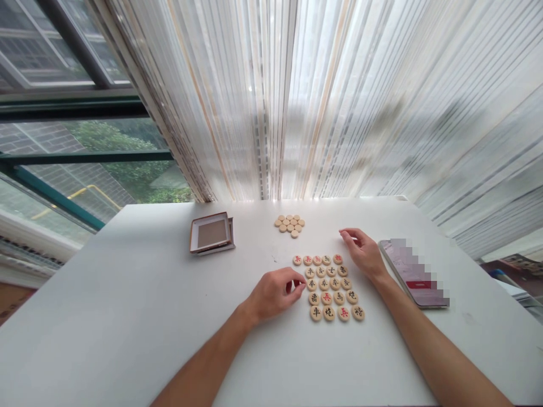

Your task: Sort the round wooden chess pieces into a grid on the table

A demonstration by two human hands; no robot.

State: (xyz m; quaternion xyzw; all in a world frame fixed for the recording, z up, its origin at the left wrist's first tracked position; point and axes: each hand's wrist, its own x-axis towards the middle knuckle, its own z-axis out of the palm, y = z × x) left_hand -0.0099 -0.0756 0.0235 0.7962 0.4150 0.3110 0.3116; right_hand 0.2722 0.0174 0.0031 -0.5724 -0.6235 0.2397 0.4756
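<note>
Chinese chess pieces [324, 284] lie face up in rows on a white table, with black or red characters. My left hand [278, 291] rests at the left edge of these rows. Its thumb and forefinger curl together beside a black-marked piece [311, 284], with no piece visible in the grasp. Beyond the upper right corner of the rows is my right hand [360, 249], loosely curved with thumb and forefinger slightly apart and nothing visible in it. The nearest piece to it is a red-marked one [337, 259]. Farther back, several blank-side-up pieces [290, 223] form a cluster.
An open shallow box [211, 233] with a brown rim sits at the back left of the table [127, 305]. A phone [413, 274], partly pixelated, lies right of my right hand. Striped sheer curtains [288, 102] hang behind the table, with a window [85, 152] at left.
</note>
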